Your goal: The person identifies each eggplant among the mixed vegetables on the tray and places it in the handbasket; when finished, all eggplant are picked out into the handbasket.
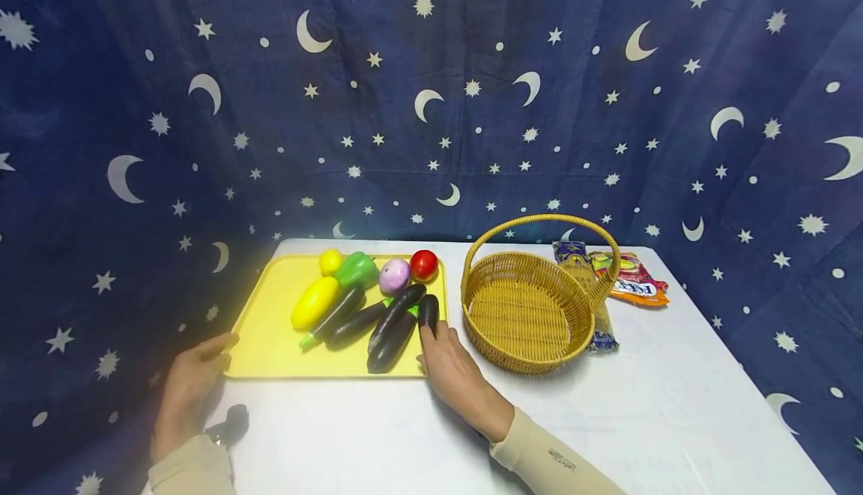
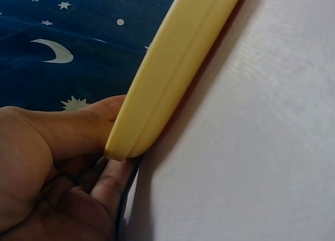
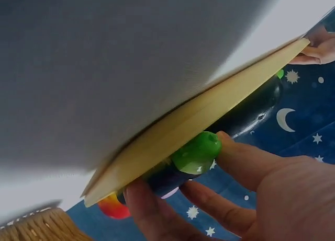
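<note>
A yellow tray (image 1: 263, 349) lies on the white table, and my left hand (image 1: 192, 383) pinches its near left corner. In the left wrist view the thumb lies on the tray's rim (image 2: 157, 89), with fingers beneath. At the tray's right edge my right hand (image 1: 458, 375) grips a dark eggplant (image 1: 428, 309). Its green cap (image 3: 199, 153) shows between thumb and fingers in the right wrist view. Several more eggplants (image 1: 394, 345) lie beside it on the tray. Behind them are a yellow oval fruit (image 1: 315, 302), a lemon (image 1: 330, 261), a green pepper (image 1: 357, 270), a purple onion (image 1: 394, 276) and a tomato (image 1: 424, 265).
Right of the tray stands a wicker basket (image 1: 522, 315) with a tall arched handle, nothing inside it. Behind its right side lie a pasta pack (image 1: 600, 323) and an orange-red snack bag (image 1: 634, 281). A dark star-patterned curtain (image 1: 431, 105) hangs behind the table.
</note>
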Available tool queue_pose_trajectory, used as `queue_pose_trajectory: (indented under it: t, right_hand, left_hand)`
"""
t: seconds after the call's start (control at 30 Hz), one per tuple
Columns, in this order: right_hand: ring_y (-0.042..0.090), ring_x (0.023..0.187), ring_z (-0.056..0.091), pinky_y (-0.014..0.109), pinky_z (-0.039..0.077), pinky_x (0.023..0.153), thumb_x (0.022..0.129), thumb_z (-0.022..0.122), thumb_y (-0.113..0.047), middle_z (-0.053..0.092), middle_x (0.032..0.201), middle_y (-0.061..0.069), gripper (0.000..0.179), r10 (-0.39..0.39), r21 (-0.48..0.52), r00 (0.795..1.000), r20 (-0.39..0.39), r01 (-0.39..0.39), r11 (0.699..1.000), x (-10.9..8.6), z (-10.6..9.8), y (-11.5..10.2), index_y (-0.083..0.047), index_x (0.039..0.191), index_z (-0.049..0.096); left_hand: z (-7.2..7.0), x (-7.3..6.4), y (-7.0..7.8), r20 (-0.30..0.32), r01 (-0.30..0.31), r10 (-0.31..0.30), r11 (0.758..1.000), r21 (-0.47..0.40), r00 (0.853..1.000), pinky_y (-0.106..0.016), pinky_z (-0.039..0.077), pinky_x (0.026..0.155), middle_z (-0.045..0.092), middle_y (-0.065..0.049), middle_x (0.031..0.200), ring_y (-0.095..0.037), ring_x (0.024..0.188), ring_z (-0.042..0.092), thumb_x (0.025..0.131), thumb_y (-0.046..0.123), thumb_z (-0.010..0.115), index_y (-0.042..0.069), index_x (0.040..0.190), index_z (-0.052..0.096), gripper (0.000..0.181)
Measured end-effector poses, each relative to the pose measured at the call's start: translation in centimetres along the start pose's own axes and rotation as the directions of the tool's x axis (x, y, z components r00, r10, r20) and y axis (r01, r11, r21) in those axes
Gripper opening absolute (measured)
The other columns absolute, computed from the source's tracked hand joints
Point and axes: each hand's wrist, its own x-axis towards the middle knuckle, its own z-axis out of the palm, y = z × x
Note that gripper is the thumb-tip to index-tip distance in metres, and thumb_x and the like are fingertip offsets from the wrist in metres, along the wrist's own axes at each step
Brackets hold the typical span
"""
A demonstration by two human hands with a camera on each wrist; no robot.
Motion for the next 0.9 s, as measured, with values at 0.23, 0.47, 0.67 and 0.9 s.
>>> queue_pose_trajectory:
  t: [0.23, 0.47, 0.67, 0.9]
  right_hand:
    - [0.022, 0.080, 0.064, 0.025, 0.057, 0.059, 0.089, 0.084, -0.010, 0.063, 0.102, 0.017, 0.054, 0.025, 0.047, 1.000, 0.015, -0.026, 0.999, 0.1, 0.2, -0.1, 0.003, 0.134, 0.057]
    - [0.019, 0.077, 0.062, 0.022, 0.054, 0.056, 0.097, 0.064, 0.007, 0.060, 0.096, 0.015, 0.031, 0.038, 0.067, 0.999, 0.019, -0.039, 0.997, -0.1, 0.0, -0.3, 0.003, 0.128, 0.060]
    - [0.019, 0.080, 0.058, 0.028, 0.055, 0.061, 0.100, 0.054, 0.008, 0.058, 0.094, 0.012, 0.022, 0.055, 0.041, 0.998, -0.020, -0.054, 0.998, -0.4, -0.9, -0.1, 0.000, 0.118, 0.063]
    - [0.023, 0.093, 0.062, 0.033, 0.063, 0.076, 0.092, 0.058, 0.015, 0.061, 0.102, 0.012, 0.032, 0.060, 0.019, 0.997, -0.041, -0.059, 0.998, -0.8, -1.9, 0.5, 0.002, 0.120, 0.066]
  left_hand:
    - [0.1, -0.2, 0.3, -0.014, 0.013, -0.013, 1.000, 0.008, 1.000, -0.079, 0.014, 0.126, 0.018, -0.013, 0.179, -0.048, 0.166, 0.008, 0.110, 0.025, 0.045, 0.019, 0.168, 0.033, 0.060]
    - [0.3, -0.4, 0.4, -0.018, 0.012, -0.012, 1.000, 0.013, 1.000, -0.079, 0.013, 0.127, 0.019, -0.012, 0.179, -0.047, 0.167, 0.007, 0.109, 0.023, 0.043, 0.016, 0.168, 0.033, 0.061]
    - [0.3, -0.6, 0.5, -0.018, 0.006, -0.006, 1.000, 0.020, 1.000, -0.079, 0.012, 0.127, 0.018, -0.012, 0.179, -0.046, 0.167, 0.006, 0.110, 0.024, 0.042, 0.016, 0.169, 0.032, 0.060]
    - [0.3, -0.5, 0.5, -0.027, 0.009, -0.009, 1.000, 0.015, 1.000, -0.078, 0.012, 0.128, 0.019, -0.011, 0.179, -0.045, 0.167, 0.007, 0.110, 0.024, 0.043, 0.018, 0.168, 0.034, 0.059]
